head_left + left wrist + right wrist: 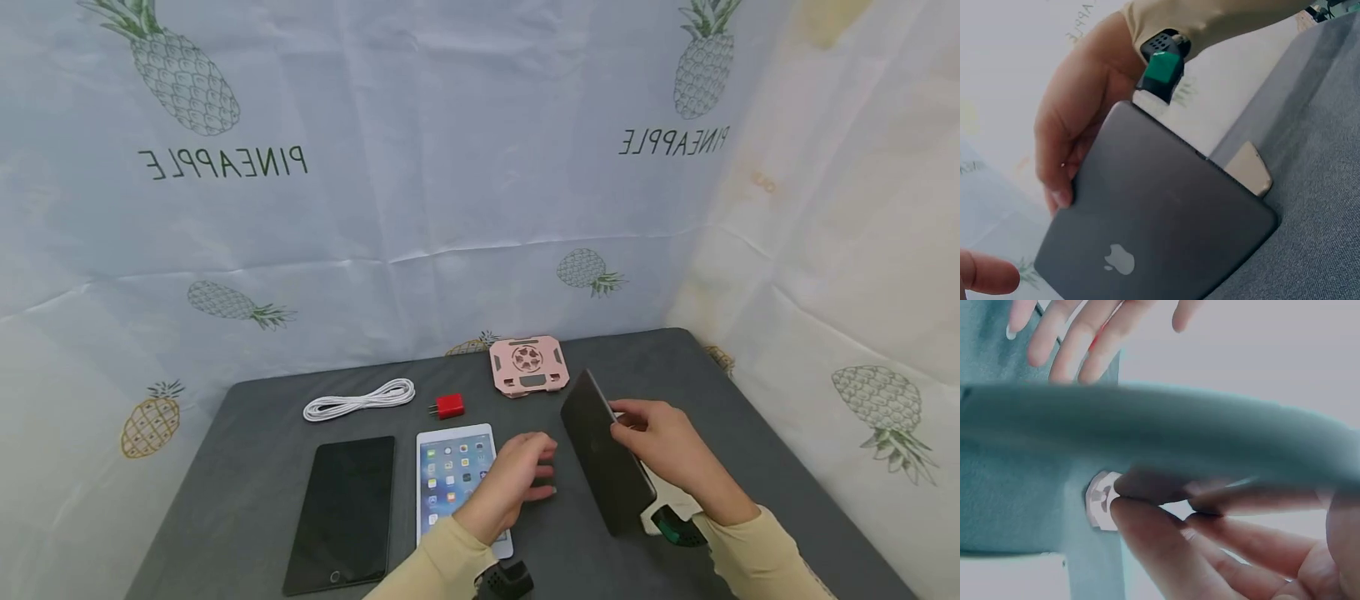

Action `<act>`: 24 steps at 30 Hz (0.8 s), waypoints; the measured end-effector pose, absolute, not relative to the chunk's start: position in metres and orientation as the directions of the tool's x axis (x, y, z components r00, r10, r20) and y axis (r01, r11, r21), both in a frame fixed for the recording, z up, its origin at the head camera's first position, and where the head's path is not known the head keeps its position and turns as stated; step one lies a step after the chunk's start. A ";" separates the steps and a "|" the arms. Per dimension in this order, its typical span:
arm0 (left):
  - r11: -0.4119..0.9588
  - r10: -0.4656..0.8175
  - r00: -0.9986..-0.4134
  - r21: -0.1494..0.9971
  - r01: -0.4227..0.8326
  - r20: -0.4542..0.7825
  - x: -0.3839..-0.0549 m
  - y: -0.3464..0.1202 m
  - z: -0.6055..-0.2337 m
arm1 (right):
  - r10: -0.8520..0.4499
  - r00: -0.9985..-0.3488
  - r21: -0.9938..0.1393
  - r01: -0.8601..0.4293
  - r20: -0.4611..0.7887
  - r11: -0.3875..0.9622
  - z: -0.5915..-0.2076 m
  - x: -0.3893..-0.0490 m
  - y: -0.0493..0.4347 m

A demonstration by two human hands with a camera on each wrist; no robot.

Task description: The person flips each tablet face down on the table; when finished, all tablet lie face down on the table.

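My right hand [663,442] grips a dark grey tablet [603,462] near its upper edge. The tablet is tilted up on its side; its back, with a pale apple logo, faces the left wrist view. My left hand [517,475] is left of this tablet, apart from it, with loosely bent fingers and nothing held. Beneath that hand and wrist lies a white tablet [438,483] with a lit-looking screen of icons, partly covered. A pale flat thing [1249,169] with a rounded corner lies behind the grey tablet, mostly hidden, its kind unclear.
A black tablet [345,517] lies left of the white one. Farther back are a coiled white cable [363,402], a red plug charger [451,407] and a pink flat stand-like piece [529,367] with a round cut-out pattern. A pineapple-print cloth [480,167] hangs behind the grey table.
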State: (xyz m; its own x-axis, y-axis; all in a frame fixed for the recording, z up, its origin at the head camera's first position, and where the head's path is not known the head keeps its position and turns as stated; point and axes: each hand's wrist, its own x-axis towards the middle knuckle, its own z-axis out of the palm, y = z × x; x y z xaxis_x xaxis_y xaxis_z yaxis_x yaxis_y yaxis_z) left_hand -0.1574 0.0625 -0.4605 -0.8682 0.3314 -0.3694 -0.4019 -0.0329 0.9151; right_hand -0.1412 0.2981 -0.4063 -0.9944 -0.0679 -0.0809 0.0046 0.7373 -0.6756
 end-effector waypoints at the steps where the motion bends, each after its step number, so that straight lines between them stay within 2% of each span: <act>1: -0.030 0.332 -0.867 0.914 -0.404 -0.372 -0.158 0.063 -0.461 | -0.068 -0.994 -0.680 0.004 -0.080 0.733 -0.408 -0.141 0.302; 9: -0.019 0.338 -0.862 0.913 -0.407 -0.377 -0.161 0.068 -0.469 | -0.055 -0.995 -0.741 0.021 -0.078 0.671 -0.421 -0.140 0.321; 13: -0.017 0.329 -0.859 0.907 -0.420 -0.392 -0.161 0.068 -0.471 | -0.055 -0.992 -0.800 0.056 -0.111 0.597 -0.427 -0.139 0.321; 19: -0.014 0.324 -0.849 0.895 -0.446 -0.418 -0.158 0.064 -0.473 | -0.099 -0.979 -0.898 0.122 -0.180 0.424 -0.442 -0.141 0.322; 24: -0.008 0.312 -0.851 0.895 -0.447 -0.422 -0.159 0.061 -0.475 | -0.156 -0.964 -0.958 0.177 -0.215 0.226 -0.457 -0.146 0.322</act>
State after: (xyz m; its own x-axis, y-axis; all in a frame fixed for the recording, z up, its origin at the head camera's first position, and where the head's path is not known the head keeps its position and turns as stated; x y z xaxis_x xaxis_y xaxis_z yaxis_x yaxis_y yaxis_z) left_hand -0.1585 0.0612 -0.4752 -0.8510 0.3124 -0.4222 -0.4469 -0.0085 0.8946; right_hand -0.1460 0.3225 -0.4573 -0.9642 -0.1557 -0.2146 0.1767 0.2261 -0.9579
